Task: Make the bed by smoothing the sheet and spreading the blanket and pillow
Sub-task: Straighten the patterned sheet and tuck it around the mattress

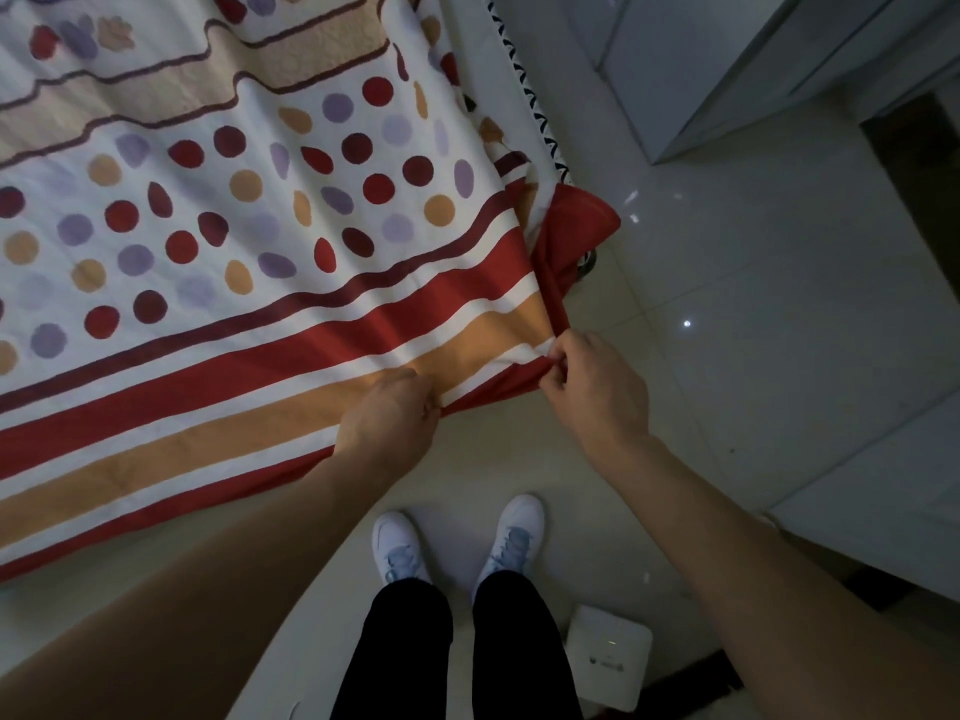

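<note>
A white blanket (218, 210) with red, purple and orange dots and red and orange stripes covers the bed across the left and top of the view. My left hand (392, 413) grips its striped near edge. My right hand (592, 379) pinches the blanket's corner just to the right, where the red underside folds over. Under the blanket, along the bed's right side, a white sheet (524, 80) with a dark zigzag trim shows. No pillow is in view.
Glossy pale floor tiles (753, 314) lie to the right and below. My feet in white shoes (457, 537) stand close to the bed edge. A small white box (608, 654) sits on the floor by my right foot. Grey cabinets (727, 59) stand at the upper right.
</note>
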Motion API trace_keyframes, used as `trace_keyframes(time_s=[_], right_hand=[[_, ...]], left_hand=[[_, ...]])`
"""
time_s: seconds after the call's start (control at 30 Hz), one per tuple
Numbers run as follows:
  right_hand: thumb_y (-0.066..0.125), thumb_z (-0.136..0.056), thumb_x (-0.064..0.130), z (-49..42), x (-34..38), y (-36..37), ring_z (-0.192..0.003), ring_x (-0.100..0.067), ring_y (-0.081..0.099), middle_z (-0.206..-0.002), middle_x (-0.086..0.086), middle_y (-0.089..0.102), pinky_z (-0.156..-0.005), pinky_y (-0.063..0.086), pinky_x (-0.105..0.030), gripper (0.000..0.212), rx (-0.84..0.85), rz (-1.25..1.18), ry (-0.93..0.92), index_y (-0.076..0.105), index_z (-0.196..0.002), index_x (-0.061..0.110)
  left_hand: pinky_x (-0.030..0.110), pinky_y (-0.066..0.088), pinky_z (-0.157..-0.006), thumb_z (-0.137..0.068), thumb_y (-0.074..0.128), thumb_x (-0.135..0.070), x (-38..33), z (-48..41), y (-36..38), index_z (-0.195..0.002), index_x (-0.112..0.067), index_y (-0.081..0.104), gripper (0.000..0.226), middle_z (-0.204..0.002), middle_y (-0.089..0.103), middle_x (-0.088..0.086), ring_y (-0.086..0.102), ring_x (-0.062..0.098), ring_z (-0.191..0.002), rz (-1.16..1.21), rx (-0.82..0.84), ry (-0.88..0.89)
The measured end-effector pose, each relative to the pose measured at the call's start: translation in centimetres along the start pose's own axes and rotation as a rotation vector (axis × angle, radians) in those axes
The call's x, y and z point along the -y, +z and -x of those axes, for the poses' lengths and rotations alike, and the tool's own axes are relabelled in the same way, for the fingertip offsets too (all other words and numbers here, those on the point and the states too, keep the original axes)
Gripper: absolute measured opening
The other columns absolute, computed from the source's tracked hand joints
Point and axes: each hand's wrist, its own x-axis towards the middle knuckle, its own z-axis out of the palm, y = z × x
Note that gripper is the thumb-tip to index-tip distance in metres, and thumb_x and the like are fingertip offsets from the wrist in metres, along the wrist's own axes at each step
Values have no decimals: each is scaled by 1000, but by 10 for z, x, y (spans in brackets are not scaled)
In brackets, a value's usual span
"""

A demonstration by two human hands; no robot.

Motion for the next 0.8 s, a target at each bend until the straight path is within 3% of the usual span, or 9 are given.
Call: trace_keyframes(time_s=[0.1, 0.27, 0.43, 0.6, 0.8], right_hand=[[60, -88, 25, -4, -4, -3, -90, -19, 57, -101, 3, 60, -59, 39, -29, 15, -25, -10, -17, 58, -103, 23], [59, -91, 23, -20, -12, -14, -90, -19, 58, -98, 2, 60, -60, 45, -32, 13, -32, -27, -25, 58, -104, 22], [59, -90, 21, -45, -18, -37, -91, -20, 58, -99, 2, 61, -61, 38, -29, 13, -47, -33, -38, 59, -103, 21], [57, -89, 22, -83, -24, -61, -94, -21, 60, -100, 2, 61, -67, 51, -37, 16, -51, -38, -51, 59, -105, 22], [57, -91, 25, -124, -14, -71, -95, -21, 59, -101, 3, 60, -69, 52, -36, 16, -35, -25, -61, 59, -107, 24]], left_hand=[[28, 47, -68, -99, 53, -30, -2, -11, -6, -100, -20, 67, 16, -97, 64, -3, 59, 16, -83, -24, 2, -1], [38, 57, -71, -98, 56, -29, -23, -31, -24, -96, -20, 68, 16, -90, 60, -5, 59, 17, -80, 8, -40, 7], [33, 56, -67, -99, 55, -27, -44, -54, -37, -92, -20, 69, 17, -88, 59, -7, 57, 13, -76, 17, -56, 22], [32, 58, -70, -99, 55, -27, -66, -81, -51, -92, -22, 70, 17, -92, 63, -8, 61, 13, -78, 27, -92, 21], [27, 56, -67, -102, 52, -27, -76, -113, -69, -96, -19, 69, 19, -89, 63, -6, 60, 11, -73, 52, -137, 10]])
